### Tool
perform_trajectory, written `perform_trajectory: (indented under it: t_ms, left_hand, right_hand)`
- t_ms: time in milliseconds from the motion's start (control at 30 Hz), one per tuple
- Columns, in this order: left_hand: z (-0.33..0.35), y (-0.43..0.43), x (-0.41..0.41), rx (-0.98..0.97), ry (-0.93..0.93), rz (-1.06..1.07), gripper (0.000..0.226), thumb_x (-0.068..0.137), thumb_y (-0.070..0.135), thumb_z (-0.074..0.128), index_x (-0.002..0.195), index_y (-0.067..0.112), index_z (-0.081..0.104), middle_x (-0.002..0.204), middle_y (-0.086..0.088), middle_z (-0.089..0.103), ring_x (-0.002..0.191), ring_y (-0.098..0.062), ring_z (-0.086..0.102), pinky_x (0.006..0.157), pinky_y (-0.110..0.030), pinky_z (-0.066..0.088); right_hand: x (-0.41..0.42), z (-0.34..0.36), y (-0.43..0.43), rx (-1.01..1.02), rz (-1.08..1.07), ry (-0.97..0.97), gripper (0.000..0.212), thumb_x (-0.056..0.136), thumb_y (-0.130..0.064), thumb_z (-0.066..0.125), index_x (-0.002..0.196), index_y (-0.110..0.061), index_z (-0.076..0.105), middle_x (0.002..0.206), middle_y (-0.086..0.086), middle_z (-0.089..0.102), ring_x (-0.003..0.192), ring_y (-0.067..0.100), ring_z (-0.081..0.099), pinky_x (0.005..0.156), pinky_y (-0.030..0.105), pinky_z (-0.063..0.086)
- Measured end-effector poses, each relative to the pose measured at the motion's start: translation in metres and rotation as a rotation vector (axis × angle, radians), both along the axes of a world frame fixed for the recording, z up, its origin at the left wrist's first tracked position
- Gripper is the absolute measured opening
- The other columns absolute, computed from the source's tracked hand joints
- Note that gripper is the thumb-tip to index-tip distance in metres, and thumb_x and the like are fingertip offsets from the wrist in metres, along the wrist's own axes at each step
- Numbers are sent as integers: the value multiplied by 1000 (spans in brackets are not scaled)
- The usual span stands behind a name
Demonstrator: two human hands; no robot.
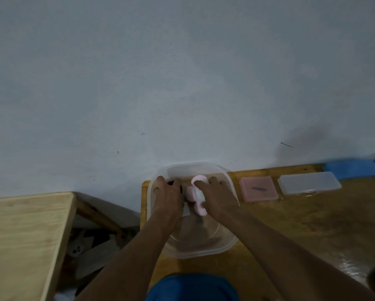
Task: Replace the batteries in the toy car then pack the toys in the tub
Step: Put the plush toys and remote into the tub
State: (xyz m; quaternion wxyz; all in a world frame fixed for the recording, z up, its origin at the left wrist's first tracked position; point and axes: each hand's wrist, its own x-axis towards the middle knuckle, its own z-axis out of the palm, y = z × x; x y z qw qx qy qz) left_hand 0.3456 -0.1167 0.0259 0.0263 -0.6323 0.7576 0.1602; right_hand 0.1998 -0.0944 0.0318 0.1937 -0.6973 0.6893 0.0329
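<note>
Pink toy (196,193) in tub (230,244) | R hand (217,197) gripping it | L hand (168,197) grip unclear

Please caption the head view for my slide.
Both hands, left and right, lower toys into the clear tub.

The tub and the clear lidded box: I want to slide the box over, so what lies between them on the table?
In the head view, a flat pink box lies between the tub and the clear lidded box, close beside the tub's right rim.
</note>
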Motion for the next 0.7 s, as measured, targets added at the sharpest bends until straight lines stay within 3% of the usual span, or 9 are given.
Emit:
perform_trajectory:
  t_ms: [267,433,567,700]
  left_hand:
    - [-13,2,-2,88,157,99,41,96,33,55,133,19,46,145,-17,33,128,-31,42,108,-42,42]
    - [5,7,1,106,172,80,65,96,31,54,150,15,23,147,-18,33,136,-33,33,113,-42,34]
    - [44,28,11,-64,182,26,52,94,23,54,143,17,35,136,-13,45,122,-28,45,100,-34,40]
    - [68,66,12,-204,129,-14,46,90,30,55,133,18,46,130,-10,50,113,-29,51,89,-37,47]
  right_hand:
    - [4,-7,-4,-19,-18,56,67,87,-33,64,143,-21,30,135,15,44,118,32,45,97,38,41]
    - [7,5,-2,36,-17,-19,69,85,-30,67,142,-20,30,134,14,45,118,29,47,98,38,44]
    - [6,32,18,-75,9,-107,60,84,-23,64,137,-20,38,132,10,47,117,28,47,94,38,44]
    - [-11,61,55,-276,50,-26,45,86,-30,56,129,-22,48,127,8,53,113,29,50,91,39,45]
